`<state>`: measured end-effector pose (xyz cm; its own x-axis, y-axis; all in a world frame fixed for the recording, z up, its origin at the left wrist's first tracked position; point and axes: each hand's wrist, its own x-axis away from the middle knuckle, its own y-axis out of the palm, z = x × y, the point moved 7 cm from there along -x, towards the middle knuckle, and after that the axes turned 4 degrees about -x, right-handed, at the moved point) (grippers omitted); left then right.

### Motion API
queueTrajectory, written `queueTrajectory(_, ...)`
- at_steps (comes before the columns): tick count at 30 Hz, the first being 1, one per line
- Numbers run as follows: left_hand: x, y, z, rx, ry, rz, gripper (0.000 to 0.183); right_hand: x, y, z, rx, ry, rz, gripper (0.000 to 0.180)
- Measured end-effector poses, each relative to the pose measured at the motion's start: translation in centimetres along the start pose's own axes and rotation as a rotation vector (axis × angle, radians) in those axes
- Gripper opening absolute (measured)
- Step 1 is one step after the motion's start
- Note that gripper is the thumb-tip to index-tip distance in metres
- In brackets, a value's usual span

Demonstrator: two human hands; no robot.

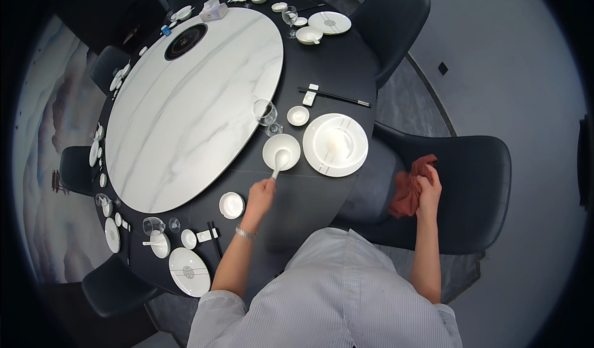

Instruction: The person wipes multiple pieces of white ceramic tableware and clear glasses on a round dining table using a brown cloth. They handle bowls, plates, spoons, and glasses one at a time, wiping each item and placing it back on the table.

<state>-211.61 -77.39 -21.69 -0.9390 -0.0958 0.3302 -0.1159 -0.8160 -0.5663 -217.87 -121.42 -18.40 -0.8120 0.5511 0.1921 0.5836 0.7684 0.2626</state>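
Note:
My left hand grips the handle of a white soup spoon, whose bowl end sits inside a small white bowl. A reddish-brown cloth is bunched in my right hand, held over the seat of a dark chair. Right of the bowl is a white plate with a second, smaller white dish on it, marked by a faint brownish smear. Beyond them are a small sauce dish, a stemmed glass, and black chopsticks across a white rest.
The round black table carries a raised marble-patterned turntable. A white ashtray stands left of my left forearm. Another setting with a patterned plate lies at lower left. A tissue box rests at the turntable's far edge.

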Motion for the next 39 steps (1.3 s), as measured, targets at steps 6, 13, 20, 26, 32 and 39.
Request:
queueTrajectory(6,-6.0,1.3,-4.6,0.279,-0.173,-0.201,0.038,3.0,1.2,2.0,-0.258,0.203,-0.085,0.04)
queueTrajectory(13,-6.9,1.0,-4.8,0.241,-0.181,-0.333,0.043,5.8,2.7,2.0,-0.327,0.322,-0.138,0.043)
queueTrajectory(20,-8.2,1.8,-5.8,0.356,-0.316,-0.292,0.037,7.4,3.0,2.1,-0.365,0.424,-0.098,0.044)
queueTrajectory(26,-9.5,3.5,-4.5,0.523,-0.293,-0.251,0.025,7.9,5.0,2.7,-0.418,0.459,-0.154,0.041)
queueTrajectory(32,-2.3,3.6,1.5,0.568,-0.197,-0.468,0.02,7.2,9.6,4.2,-0.504,0.519,-0.174,0.041)
queueTrajectory(39,5.4,7.4,6.8,0.541,-0.124,-0.498,0.032,10.1,16.7,5.9,-0.521,0.708,-0.389,0.047)
